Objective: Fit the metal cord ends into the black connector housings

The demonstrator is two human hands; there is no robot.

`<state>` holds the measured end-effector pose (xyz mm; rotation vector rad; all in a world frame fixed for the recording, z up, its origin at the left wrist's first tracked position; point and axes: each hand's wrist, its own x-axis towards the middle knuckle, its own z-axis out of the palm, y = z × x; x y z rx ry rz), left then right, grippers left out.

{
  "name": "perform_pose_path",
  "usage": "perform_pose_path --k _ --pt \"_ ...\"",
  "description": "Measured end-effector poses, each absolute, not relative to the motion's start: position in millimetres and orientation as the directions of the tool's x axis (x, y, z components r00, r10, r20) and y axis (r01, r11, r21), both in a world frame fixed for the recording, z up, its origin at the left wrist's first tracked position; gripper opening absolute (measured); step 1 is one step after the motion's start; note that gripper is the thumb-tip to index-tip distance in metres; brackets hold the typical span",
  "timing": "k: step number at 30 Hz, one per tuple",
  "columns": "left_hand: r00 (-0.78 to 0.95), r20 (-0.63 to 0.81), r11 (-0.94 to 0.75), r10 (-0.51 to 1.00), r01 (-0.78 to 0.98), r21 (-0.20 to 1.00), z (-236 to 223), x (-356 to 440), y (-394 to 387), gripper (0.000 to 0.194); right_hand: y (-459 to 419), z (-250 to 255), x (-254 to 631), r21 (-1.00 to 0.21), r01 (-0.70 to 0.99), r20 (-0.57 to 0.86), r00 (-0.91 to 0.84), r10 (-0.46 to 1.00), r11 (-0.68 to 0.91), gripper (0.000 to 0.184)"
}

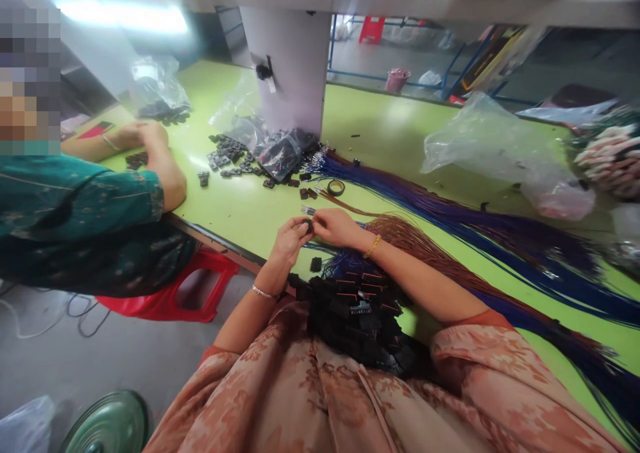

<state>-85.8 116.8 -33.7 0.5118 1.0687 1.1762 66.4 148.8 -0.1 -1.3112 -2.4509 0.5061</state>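
Over the table's near edge, my left hand [291,241] pinches a small black connector [309,226]. My right hand [337,228] meets it there, its fingers pressed together at the connector; a wire end between them is too small to make out. Brown wires [400,233] and blue wires [350,261] lie under and beside my right forearm. A loose black connector [316,264] rests just below my hands. Close to my body is a heap of black connectors [360,306], some with orange strips. A roll of black tape [335,187] lies beyond my hands.
Small black parts [230,154] are scattered by a plastic bag [283,153] at the post [290,66]. Long blue and purple wire bundles [425,206] stretch to the right, near a clear bag [480,140]. At left sits a co-worker in a green sleeve [80,193] on a red stool [200,286].
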Motion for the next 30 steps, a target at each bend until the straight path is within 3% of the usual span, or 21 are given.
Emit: perform_pose_path --k 3,7,12,17,19,22,26,30 --pt "0.029 -0.382 0.341 0.924 -0.517 0.785 -33 -84 120 0.013 170 0 82 -0.461 0.808 0.137 -0.343 0.929 0.367 0.024" --pt "0.025 -0.395 0.347 0.918 -0.530 0.774 -32 -83 123 0.012 195 -10 100 -0.273 0.950 0.054 -0.146 0.988 0.155 0.023" --pt "0.029 -0.408 0.360 0.912 -0.532 0.766 -35 -84 124 0.012 199 -20 102 -0.183 0.968 0.025 -0.168 0.986 0.169 0.026" --pt "0.043 -0.401 0.360 0.915 -0.535 0.765 -38 -85 124 0.012 194 -14 103 -0.131 0.966 0.092 -0.214 0.973 0.225 0.025" --pt "0.043 -0.398 0.359 0.916 -0.532 0.767 -38 -85 123 0.012 194 -10 101 -0.173 0.961 0.099 -0.201 0.975 0.215 0.025" --pt "0.041 -0.392 0.353 0.919 -0.531 0.770 -37 -84 123 0.012 194 -5 95 -0.328 0.907 0.137 -0.230 0.964 0.263 0.023" --pt "0.055 -0.373 0.338 0.926 -0.556 0.759 -39 -84 122 0.014 191 0 81 -0.583 0.702 0.230 -0.340 0.912 0.409 0.017" --pt "0.064 -0.345 0.314 0.936 -0.595 0.740 -40 -83 123 0.016 178 1 74 -0.714 0.559 0.218 -0.395 0.893 0.422 0.015"
